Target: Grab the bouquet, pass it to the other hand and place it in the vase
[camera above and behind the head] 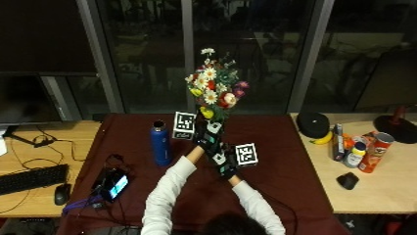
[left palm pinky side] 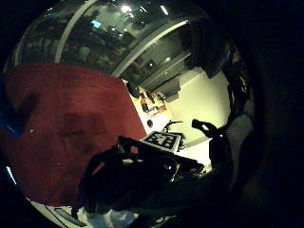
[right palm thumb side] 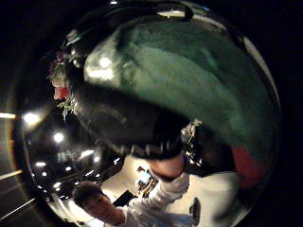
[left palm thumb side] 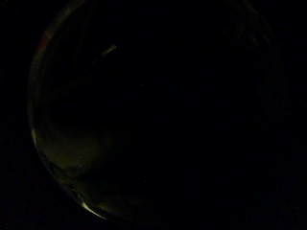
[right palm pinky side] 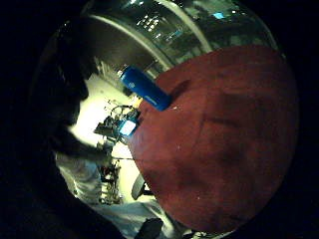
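Note:
The bouquet (camera above and behind the head: pixel 212 90), mixed white, yellow and red flowers on green stems, is held upright above the dark red tablecloth (camera above and behind the head: pixel 280 161). My left hand (camera above and behind the head: pixel 205 132) grips the stems just under the blooms. In the right thumb side palm view that hand (right palm thumb side: pixel 123 123) wraps the green stem bundle (right palm thumb side: pixel 189 80). My right hand (camera above and behind the head: pixel 222 159) holds the stems lower down, right under the left. The left thumb side palm view is dark. A blue bottle-shaped vase (camera above and behind the head: pixel 159 142) stands on the cloth to the left, also seen as the blue vase (right palm pinky side: pixel 145 88).
A small device with a lit screen (camera above and behind the head: pixel 114 183) lies at the cloth's left front. On the left table are a keyboard (camera above and behind the head: pixel 29 178) and a mouse (camera above and behind the head: pixel 62 193). Right of the cloth are a black cap (camera above and behind the head: pixel 312 123), cans and bottles (camera above and behind the head: pixel 361 152) and another mouse (camera above and behind the head: pixel 347 180).

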### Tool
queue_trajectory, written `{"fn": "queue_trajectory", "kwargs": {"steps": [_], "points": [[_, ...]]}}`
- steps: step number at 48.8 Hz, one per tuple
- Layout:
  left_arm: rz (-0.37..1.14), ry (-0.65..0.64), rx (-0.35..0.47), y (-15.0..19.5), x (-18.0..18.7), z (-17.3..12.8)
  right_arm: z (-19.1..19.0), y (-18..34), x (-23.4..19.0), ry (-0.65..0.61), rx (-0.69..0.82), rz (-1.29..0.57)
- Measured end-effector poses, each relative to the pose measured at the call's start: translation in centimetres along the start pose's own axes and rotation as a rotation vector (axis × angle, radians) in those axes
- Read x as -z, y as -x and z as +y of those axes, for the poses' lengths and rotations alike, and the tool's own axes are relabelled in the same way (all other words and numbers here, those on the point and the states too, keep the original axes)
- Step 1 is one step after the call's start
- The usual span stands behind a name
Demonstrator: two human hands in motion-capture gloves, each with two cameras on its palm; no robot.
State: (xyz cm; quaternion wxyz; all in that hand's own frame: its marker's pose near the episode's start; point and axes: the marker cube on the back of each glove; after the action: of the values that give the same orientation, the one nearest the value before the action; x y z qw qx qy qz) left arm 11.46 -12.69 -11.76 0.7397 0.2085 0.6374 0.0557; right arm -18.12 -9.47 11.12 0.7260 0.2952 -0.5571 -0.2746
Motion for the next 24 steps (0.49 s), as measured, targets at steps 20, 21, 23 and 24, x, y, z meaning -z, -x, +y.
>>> {"fn": "queue_trajectory", "kwargs": {"steps": [20, 21, 23, 24], "points": [[-0.105, -0.218, -0.128, -7.6, 11.2, -6.0, -0.6, -0.1, 5.6, 0.062, -0.272, -0.119], [-0.111, -0.233, -0.131, -7.8, 11.8, -6.3, -0.6, -0.2, 5.8, 0.058, -0.323, -0.13], [-0.121, -0.265, -0.145, -8.1, 12.9, -7.0, -0.6, -0.7, 6.2, 0.051, -0.388, -0.143], [-0.128, -0.283, -0.155, -8.1, 13.5, -7.4, -0.6, -0.9, 6.4, 0.047, -0.399, -0.143]]}}
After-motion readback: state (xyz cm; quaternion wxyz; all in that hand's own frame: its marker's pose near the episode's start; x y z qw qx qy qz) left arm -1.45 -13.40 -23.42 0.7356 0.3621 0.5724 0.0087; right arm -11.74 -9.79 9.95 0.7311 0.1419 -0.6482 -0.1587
